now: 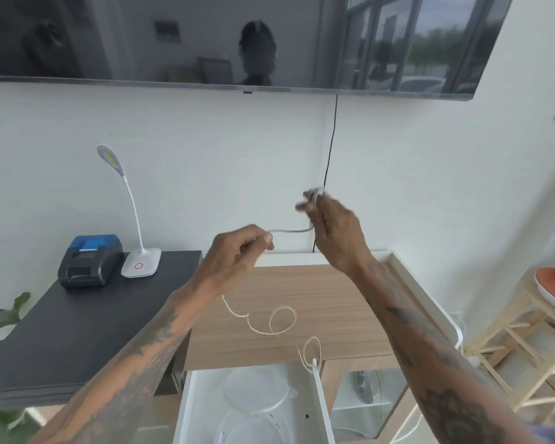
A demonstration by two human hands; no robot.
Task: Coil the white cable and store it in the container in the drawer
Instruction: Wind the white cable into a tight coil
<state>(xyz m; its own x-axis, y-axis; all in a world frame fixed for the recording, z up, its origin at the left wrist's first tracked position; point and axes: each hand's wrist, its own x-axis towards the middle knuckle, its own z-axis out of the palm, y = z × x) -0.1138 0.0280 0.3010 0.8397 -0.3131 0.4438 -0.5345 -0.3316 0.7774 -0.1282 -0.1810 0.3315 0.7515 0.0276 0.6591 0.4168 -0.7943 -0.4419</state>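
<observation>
A thin white cable (277,325) lies in loose loops on the wooden cabinet top (334,302), its tail hanging over the front edge into the open white drawer (193,405). My left hand (237,251) pinches the cable above the cabinet. A short stretch of cable runs from it to my right hand (330,229), raised and blurred, with cable wound around its fingers. Inside the drawer sits a clear round container (250,427) with its clear lid (257,390) lying beside it.
A black side table (77,331) on the left carries a small blue-topped printer (90,261) and a white desk lamp (138,248). A wall-mounted TV (225,40) hangs above, with a black cord (330,155) running down. A rattan stand (526,341) with an orange dish is at right.
</observation>
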